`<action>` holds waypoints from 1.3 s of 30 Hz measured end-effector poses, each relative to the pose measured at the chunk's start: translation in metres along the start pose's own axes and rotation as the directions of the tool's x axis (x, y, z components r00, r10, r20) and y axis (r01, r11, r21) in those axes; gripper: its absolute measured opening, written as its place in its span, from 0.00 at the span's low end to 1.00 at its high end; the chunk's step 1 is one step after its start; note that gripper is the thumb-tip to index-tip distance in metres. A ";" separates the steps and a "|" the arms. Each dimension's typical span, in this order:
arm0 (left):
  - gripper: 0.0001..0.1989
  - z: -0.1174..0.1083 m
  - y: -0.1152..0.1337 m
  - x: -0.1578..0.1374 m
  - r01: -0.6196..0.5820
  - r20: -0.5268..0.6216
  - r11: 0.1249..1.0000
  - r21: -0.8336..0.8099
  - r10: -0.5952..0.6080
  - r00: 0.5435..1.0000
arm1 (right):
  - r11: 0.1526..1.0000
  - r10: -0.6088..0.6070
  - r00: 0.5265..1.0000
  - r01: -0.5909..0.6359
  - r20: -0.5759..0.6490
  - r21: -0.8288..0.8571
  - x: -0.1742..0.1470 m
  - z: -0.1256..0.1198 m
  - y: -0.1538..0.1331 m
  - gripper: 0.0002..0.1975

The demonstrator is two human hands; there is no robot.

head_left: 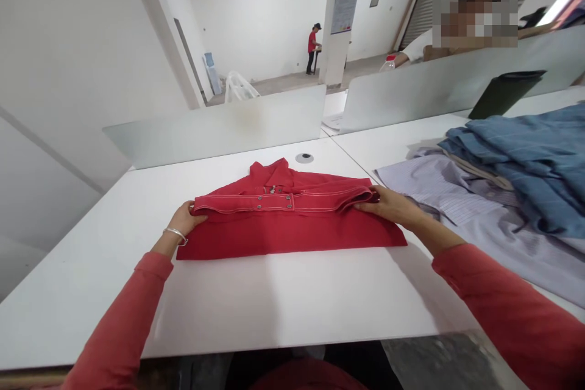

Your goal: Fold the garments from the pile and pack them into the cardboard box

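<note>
A red jacket (292, 231) lies folded on the white table (219, 304) in front of me. Its hem band, with white stitching and several metal snaps, runs crosswise along the upper side of the fold. At the band's left end, my left hand (185, 219) grips the cloth between thumb and fingers; a bracelet circles that wrist. The opposite end is pinched in my right hand (388, 204), where the band gapes into a small loop. Some fingers of both hands are hidden by the fabric.
To the right lie a striped pale shirt (429, 186) and a pile of blue garments (525, 158). A dark green container (505, 94) stands behind them. Frosted partitions (228, 125) edge the table's far side. One person (312, 49) stands far back; another is beyond the right partition.
</note>
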State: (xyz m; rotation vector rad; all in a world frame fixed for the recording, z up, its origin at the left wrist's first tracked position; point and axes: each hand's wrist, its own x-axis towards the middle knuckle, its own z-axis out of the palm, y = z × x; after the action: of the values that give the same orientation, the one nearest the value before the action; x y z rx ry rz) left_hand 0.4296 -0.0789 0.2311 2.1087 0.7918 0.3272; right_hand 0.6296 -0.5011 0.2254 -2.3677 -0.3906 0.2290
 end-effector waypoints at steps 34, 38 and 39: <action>0.47 0.001 -0.012 0.013 -0.009 0.163 0.867 -0.498 0.104 0.981 | 0.815 -0.546 0.834 0.551 0.081 -0.182 0.035 0.000 0.006 0.06; 0.37 0.005 -0.013 0.029 -0.086 0.058 0.859 -0.505 0.133 0.989 | 0.928 -0.370 0.927 0.371 0.064 -0.008 0.037 -0.011 -0.002 0.10; 0.32 0.005 -0.012 0.032 -0.093 0.054 0.854 -0.511 0.140 0.989 | 0.948 -0.318 0.945 0.316 0.073 0.045 0.039 -0.013 -0.005 0.11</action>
State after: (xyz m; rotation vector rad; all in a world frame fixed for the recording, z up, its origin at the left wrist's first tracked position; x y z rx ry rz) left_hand 0.4516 -0.0557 0.2167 1.6564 0.4576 0.4493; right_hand 0.6685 -0.4932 0.2362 -2.2288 -0.7918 0.1763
